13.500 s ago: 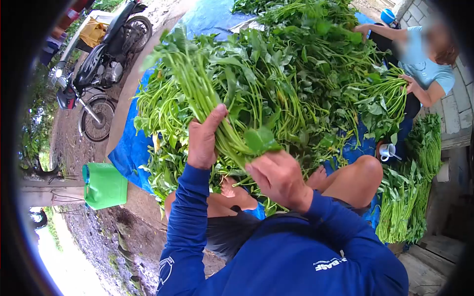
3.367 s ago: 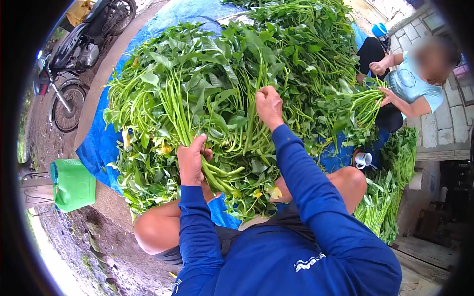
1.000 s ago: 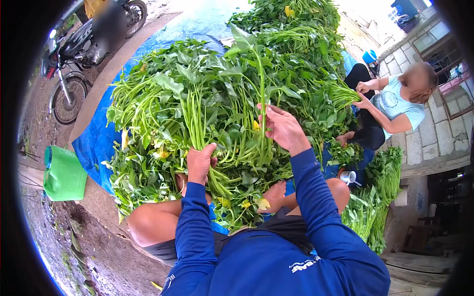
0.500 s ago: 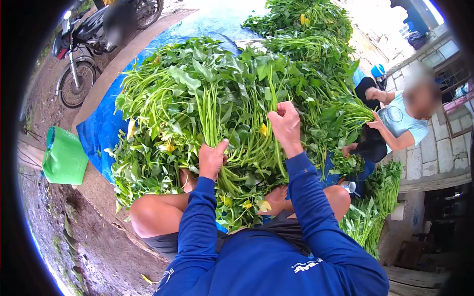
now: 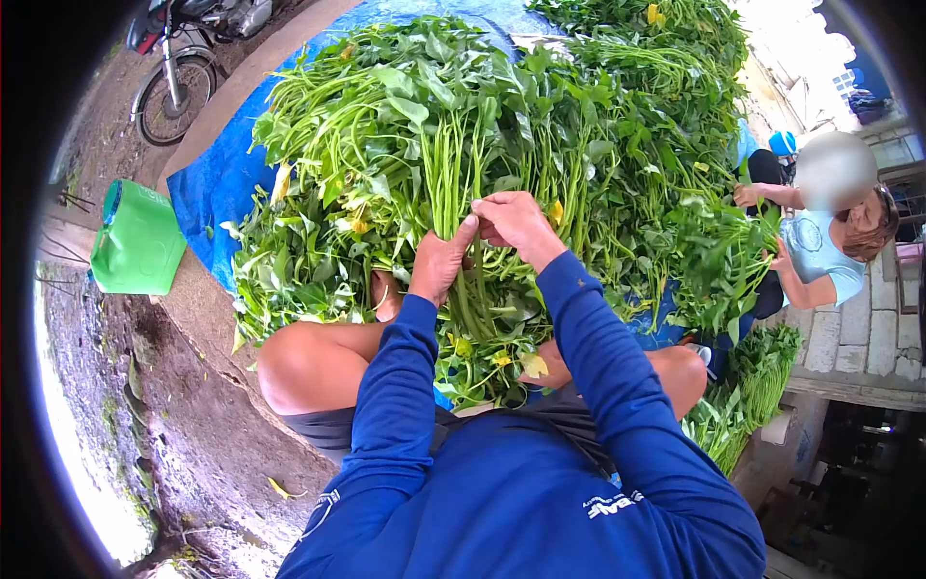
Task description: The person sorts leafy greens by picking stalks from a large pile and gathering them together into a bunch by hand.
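My left hand [image 5: 441, 262] is closed round a bunch of water spinach [image 5: 446, 179], its pale green stems upright and its leaves at the top. The cut ends hang below the fist. Close beside it, my right hand [image 5: 521, 224] pinches a water spinach stem against the bunch's right side; its fingertips nearly meet my left thumb. A large heap of loose water spinach [image 5: 328, 145] lies in front of my crossed legs, with a few yellow leaves in it.
Under the heap spreads a blue tarp [image 5: 217, 207]. A green plastic container [image 5: 140, 241] stands at left, a motorcycle [image 5: 178, 92] beyond it. At right a person [image 5: 820, 241] in a light blue shirt handles more greens. Laid bundles [image 5: 748, 396] are near my right knee.
My right hand has come left and in to the bunch with its stem. The bunch remains in my left hand. The person at right has shifted their hands, and the camera view has moved.
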The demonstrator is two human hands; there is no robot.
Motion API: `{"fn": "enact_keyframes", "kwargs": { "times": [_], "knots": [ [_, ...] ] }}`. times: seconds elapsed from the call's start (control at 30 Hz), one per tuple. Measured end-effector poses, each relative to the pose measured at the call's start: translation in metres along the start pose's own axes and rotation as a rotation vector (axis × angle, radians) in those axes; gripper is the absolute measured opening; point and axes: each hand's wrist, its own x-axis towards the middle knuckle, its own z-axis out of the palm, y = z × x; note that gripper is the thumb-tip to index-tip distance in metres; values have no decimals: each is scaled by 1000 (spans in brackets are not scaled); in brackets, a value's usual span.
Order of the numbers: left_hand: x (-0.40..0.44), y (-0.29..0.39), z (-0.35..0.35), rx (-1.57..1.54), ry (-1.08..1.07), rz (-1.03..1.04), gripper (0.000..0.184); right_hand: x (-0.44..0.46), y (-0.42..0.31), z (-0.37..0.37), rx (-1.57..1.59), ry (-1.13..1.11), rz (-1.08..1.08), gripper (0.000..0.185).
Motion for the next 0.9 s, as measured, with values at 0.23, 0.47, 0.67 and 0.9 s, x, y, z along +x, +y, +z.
{"fn": "enact_keyframes", "kwargs": {
  "times": [0.23,0.47,0.67,0.9],
  "knots": [
    [8,-19,-7,74,-24,-114,30,26,29,-1,-174,-200,-141,27],
    [-6,34,-17,217,339,99,25,68,110,-86,-183,619,-86,24],
    [4,31,-19,204,321,110,21,53,95,-87,-433,726,-135,22],
    [0,24,-1,243,249,127,22,115,52,-97,-567,774,-337,25]
  ]
}}
